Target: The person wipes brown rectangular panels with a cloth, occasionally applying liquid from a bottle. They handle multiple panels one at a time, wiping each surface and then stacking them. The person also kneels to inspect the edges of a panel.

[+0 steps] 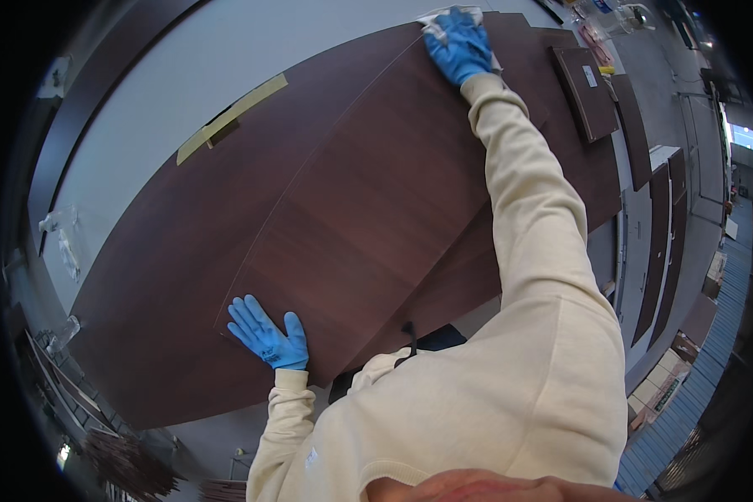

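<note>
A dark brown wood-grain panel lies across the bench, on top of another dark brown board. My left hand, in a blue glove, rests flat near the panel's left end with its fingers spread. Stretched out to the far end of the panel, my gloved right hand presses a white cloth onto the surface. Only the cloth's edges show around the fingers.
Yellow tape runs along the board's far edge. A small brown panel lies at the right. Crumpled clear plastic sits at the far left. Long brown panels lie farther right, beside a blue corrugated surface.
</note>
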Demonstrator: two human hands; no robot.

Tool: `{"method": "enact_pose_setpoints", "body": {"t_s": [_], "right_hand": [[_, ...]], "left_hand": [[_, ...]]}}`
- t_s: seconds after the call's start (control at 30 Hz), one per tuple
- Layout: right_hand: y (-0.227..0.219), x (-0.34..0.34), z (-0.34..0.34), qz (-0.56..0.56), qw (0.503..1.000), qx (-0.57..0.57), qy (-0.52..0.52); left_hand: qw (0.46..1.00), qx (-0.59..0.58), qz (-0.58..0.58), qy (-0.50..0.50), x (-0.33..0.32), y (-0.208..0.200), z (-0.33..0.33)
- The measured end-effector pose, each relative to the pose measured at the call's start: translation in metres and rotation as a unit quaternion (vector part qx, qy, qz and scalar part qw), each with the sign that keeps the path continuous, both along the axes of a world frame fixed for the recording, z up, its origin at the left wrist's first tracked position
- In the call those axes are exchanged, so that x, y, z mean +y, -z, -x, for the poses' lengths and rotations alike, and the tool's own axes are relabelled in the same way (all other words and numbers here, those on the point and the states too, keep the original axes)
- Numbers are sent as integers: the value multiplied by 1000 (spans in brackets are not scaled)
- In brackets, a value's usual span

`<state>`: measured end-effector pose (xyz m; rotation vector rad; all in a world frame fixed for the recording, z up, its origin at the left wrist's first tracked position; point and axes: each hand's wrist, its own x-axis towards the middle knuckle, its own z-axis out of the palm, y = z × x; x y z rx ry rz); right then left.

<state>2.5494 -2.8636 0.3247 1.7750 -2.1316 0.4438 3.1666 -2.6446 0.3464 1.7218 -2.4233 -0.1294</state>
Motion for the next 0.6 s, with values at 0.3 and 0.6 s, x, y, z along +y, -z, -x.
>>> {"method": "enact_pose_setpoints", "body": {"t_s": [0.3, 0.6], "right_hand": [[-24, 126, -225, -64, 941, -147, -299], [-14, 47, -44, -79, 973, -212, 33]], "left_hand": [[1000, -24, -3, -7, 5, -6, 9], [1000, -25, 2, 7, 6, -2, 10]]}}
